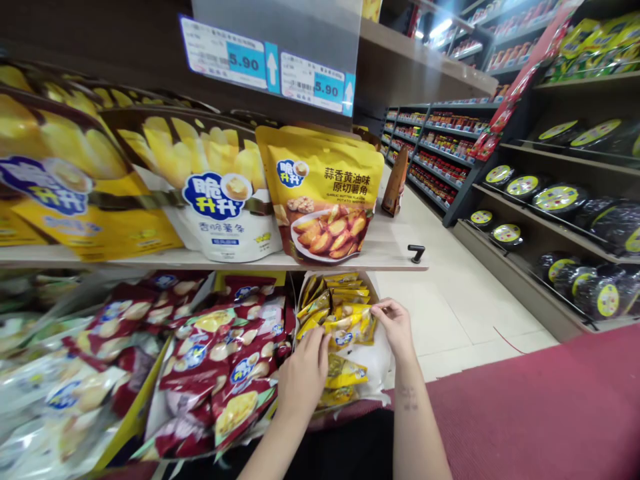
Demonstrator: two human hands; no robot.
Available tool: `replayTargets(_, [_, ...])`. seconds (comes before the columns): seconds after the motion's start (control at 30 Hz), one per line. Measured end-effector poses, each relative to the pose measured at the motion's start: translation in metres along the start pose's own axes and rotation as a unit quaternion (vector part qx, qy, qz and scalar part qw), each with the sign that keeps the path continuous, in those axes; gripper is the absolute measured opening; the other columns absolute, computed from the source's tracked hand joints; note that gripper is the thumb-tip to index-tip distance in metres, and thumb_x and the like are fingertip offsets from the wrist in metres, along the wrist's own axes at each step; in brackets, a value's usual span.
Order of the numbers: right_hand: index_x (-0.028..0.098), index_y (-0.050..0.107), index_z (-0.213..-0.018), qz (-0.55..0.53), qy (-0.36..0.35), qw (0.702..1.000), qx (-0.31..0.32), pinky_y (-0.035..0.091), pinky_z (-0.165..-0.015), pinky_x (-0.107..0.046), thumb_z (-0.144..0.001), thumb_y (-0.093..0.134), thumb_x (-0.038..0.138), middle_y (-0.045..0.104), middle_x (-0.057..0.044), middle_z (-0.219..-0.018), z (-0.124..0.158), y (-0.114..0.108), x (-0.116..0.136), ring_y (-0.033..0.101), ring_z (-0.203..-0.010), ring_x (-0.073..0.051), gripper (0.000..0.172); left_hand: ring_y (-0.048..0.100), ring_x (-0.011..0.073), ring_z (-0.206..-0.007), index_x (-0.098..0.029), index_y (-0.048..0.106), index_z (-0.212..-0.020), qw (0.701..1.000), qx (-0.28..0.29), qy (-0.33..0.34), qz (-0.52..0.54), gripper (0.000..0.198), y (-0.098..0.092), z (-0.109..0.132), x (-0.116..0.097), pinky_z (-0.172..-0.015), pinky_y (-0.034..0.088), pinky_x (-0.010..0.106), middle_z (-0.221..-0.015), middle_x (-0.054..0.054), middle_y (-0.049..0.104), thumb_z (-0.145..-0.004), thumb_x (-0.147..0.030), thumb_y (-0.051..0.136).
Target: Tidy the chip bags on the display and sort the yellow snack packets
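Observation:
Between my two hands is a small yellow snack packet (353, 325) with a blue logo, over the rightmost white box (375, 370). My right hand (397, 328) pinches its right edge between thumb and fingers. At the packet's left edge, my left hand (306, 370) has its fingers bent and closed on it; the back of the hand partly hides the grip. More yellow packets (349, 280) stand in rows at the back of the box. A few others (345, 373) lie in its front, below the held one.
Left of the box, maroon snack packets (245, 347) fill another box, with white-clear packets (60, 400) farther left. A shelf (395, 250) above bears larger pouches (330, 193) and a short black peg (416, 253). Shelves of dark round packages (557, 198) stand across the aisle.

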State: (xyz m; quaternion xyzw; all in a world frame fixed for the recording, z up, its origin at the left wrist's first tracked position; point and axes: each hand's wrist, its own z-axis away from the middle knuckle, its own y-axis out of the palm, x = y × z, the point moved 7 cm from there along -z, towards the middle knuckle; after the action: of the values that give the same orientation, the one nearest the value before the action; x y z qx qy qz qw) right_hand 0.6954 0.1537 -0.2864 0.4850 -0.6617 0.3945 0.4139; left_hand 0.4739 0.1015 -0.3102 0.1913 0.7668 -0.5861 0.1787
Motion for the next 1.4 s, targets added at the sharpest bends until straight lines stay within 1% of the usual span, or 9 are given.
replayTargets(0.13, [0.022,0.064,-0.12,0.149,-0.085,0.984,0.05,0.042,-0.106,-0.04,-0.071,0.081,0.036,0.063,-0.01,-0.125,0.008,0.008,0.044,0.055,-0.12,-0.024,0.054,0.071,0.0206,-0.08,-0.027,0.06,-0.125,0.997,0.055,0.025,-0.042,0.038,-0.002,-0.016,-0.012,-0.062,0.051,0.029,-0.12,0.007,0.071,-0.096,-0.021,0.035])
replayTargets(0.23, [0.024,0.063,-0.126,0.188,-0.106,0.964,0.157,0.042,-0.107,-0.038,-0.071,0.08,0.027,0.063,-0.008,-0.129,0.019,0.027,0.064,0.057,-0.121,-0.023,0.058,0.071,0.0228,-0.093,-0.028,0.059,-0.126,0.984,0.115,0.119,-0.063,0.044,0.003,-0.024,-0.037,-0.07,0.053,0.03,-0.124,0.006,0.069,-0.091,-0.011,0.04])
replayTargets(0.43, [0.02,0.068,-0.078,0.174,0.013,0.973,0.148,0.051,-0.079,-0.03,-0.076,0.065,0.019,0.072,-0.002,-0.08,0.012,0.026,0.014,0.067,-0.079,-0.018,0.003,0.062,0.0222,-0.117,-0.025,0.059,-0.124,0.978,0.072,0.193,0.017,0.036,0.005,-0.022,-0.056,-0.091,0.053,0.033,-0.129,0.007,0.065,-0.096,-0.017,0.038])
replayTargets(0.63, [0.02,0.052,-0.069,0.021,0.079,0.99,0.112,0.053,-0.077,-0.03,-0.068,0.072,0.032,0.069,-0.004,-0.081,0.004,0.008,-0.04,0.066,-0.08,-0.019,0.023,0.058,0.0255,-0.12,-0.024,0.045,-0.14,0.989,0.079,0.113,-0.046,0.047,0.027,-0.027,-0.047,-0.085,0.055,0.033,-0.139,0.011,0.056,-0.093,-0.02,0.046])
replayTargets(0.77, [0.02,0.059,-0.074,0.261,0.047,0.956,0.126,0.049,-0.079,-0.029,-0.072,0.062,0.015,0.068,-0.002,-0.08,0.003,0.009,-0.031,0.064,-0.079,-0.018,0.007,0.065,0.0228,-0.106,-0.02,0.047,-0.135,0.978,0.131,0.119,-0.109,0.05,0.057,-0.035,-0.053,-0.075,0.056,0.03,-0.132,0.014,0.058,-0.089,-0.006,0.038])
replayTargets(0.9, [0.021,0.066,-0.088,0.385,-0.007,0.921,0.057,0.047,-0.082,-0.03,-0.075,0.061,0.011,0.069,-0.005,-0.091,0.002,0.005,0.006,0.062,-0.085,-0.019,0.018,0.068,0.0202,-0.095,-0.016,0.05,-0.129,0.975,0.142,0.115,-0.125,0.049,0.071,-0.041,-0.054,-0.073,0.056,0.029,-0.128,0.016,0.057,-0.086,0.001,0.034])
replayTargets(1.0, [0.021,0.069,-0.083,0.345,0.043,0.928,0.134,0.047,-0.069,-0.026,-0.075,0.064,0.013,0.07,-0.001,-0.078,0.01,0.017,0.001,0.063,-0.07,-0.016,0.012,0.068,0.0223,-0.095,-0.015,0.052,-0.124,0.976,0.15,0.106,-0.115,0.04,0.069,-0.041,-0.05,-0.074,0.056,0.031,-0.124,0.017,0.059,-0.09,-0.006,0.035])
replayTargets(1.13, [0.019,0.074,-0.081,0.356,0.147,0.877,0.288,0.047,-0.068,-0.023,-0.07,0.058,0.001,0.074,-0.002,-0.08,0.031,0.041,-0.046,0.068,-0.076,-0.017,0.027,0.068,0.0219,-0.101,-0.018,0.046,-0.132,0.984,0.149,0.088,-0.047,0.042,0.048,-0.031,-0.039,-0.081,0.056,0.033,-0.139,0.017,0.052,-0.092,-0.012,0.039])
replayTargets(1.4, [0.02,0.076,-0.097,0.364,0.176,0.865,0.297,0.052,-0.086,-0.029,-0.06,0.061,-0.007,0.075,-0.007,-0.105,0.039,0.041,-0.08,0.069,-0.098,-0.023,0.048,0.063,0.0241,-0.119,-0.022,0.064,-0.115,0.937,0.319,0.134,0.037,0.03,0.039,0.021,-0.011,-0.104,0.047,0.037,-0.126,0.009,0.068,-0.088,-0.017,0.053])
